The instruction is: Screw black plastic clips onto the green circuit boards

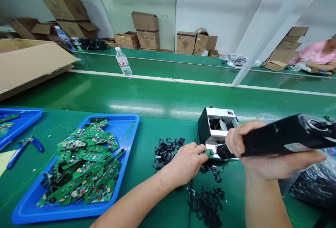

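My right hand [252, 147] is wrapped round a black electric screwdriver [278, 135], held nearly level with its nose pointing left. Pinched in the fingers of my left hand [190, 159] is a small green circuit board [210, 152], right at the screwdriver's nose. Behind both hands stands a black and silver screw feeder [219, 125], partly covered by my right hand. Small black plastic clips [168, 151] lie in a heap beside my left hand, and more black clips [207, 205] are scattered nearer to me. The screwdriver's bit is hidden.
A blue tray [131, 144] heaped with green circuit boards stands left. Beyond it are blue-handled cutters [25, 149] and another blue tray [28, 118]. A water bottle [123, 63] stands behind; a plastic bag [315, 182] lies right. A person in pink [315, 53] sits far right.
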`<state>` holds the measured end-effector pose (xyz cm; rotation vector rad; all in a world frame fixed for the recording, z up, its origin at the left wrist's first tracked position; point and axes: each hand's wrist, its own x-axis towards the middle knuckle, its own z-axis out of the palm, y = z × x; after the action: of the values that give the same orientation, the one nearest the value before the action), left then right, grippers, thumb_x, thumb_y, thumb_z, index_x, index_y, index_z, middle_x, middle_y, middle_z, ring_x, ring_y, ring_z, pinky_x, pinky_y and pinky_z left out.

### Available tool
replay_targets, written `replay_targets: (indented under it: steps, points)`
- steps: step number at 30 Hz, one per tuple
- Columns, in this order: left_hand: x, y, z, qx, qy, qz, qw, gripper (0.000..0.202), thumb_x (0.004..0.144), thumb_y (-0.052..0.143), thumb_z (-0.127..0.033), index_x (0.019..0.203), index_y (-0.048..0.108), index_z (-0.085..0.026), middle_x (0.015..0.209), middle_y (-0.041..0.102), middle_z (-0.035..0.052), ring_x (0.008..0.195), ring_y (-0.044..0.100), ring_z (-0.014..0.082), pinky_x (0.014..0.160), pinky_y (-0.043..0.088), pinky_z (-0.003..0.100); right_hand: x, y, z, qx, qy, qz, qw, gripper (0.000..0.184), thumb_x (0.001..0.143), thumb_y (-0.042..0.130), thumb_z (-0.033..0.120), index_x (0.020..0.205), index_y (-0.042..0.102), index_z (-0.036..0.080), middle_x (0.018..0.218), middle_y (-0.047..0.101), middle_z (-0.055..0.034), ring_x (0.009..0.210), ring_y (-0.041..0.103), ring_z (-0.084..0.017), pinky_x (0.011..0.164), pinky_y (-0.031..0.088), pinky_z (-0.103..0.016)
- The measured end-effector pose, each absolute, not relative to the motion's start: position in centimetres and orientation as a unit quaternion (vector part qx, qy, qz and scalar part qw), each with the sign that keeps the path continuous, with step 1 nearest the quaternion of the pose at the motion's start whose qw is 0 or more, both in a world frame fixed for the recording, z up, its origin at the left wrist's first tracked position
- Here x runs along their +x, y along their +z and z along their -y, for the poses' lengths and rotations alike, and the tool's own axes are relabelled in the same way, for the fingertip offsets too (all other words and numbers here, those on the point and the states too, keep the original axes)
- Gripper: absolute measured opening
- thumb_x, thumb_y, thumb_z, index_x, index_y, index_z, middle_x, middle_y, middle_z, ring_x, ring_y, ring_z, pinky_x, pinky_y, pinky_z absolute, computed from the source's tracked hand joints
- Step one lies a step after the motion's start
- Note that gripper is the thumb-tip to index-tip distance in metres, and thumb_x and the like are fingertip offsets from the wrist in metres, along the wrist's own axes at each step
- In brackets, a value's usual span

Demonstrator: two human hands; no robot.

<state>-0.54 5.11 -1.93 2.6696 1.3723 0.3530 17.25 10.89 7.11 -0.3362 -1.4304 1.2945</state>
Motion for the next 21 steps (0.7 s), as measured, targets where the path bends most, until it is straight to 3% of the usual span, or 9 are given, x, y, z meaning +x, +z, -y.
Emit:
replay_targets:
  steps: [16,21]
  points:
    - [-0.5,-1.9,-5.2,0.88,0.121,-0.453,0.071,0.024,0.103,0.043,-0.018,0.104,0.067,-0.02,0.12,0.065,0.0061,0.093,0.059,0.0215,0.074,0.048,0.035,16.6,5.8,-11.3,-0.162,0.566,0.6,0.541,0.08,0.064,0.05,0.098,0.082,0.069,0.022,0.047,0.053,0.0033,0.035,0.046,-0.014,0.037,0.036,-0.027]
    - [-0.5,-2.1,-5.1,0.878,0.123,-0.458,0.069,0.025,0.104,0.042,-0.018,0.105,0.067,-0.02,0.12,0.065,0.006,0.092,0.059,0.0212,0.073,0.048,0.034,16.6,5.4,-11.2,-0.152,0.574,0.6,0.536,0.079,0.068,0.049,0.096,0.086,0.071,0.022,0.05,0.057,0.0017,0.037,0.048,-0.015,0.039,0.039,-0.028]
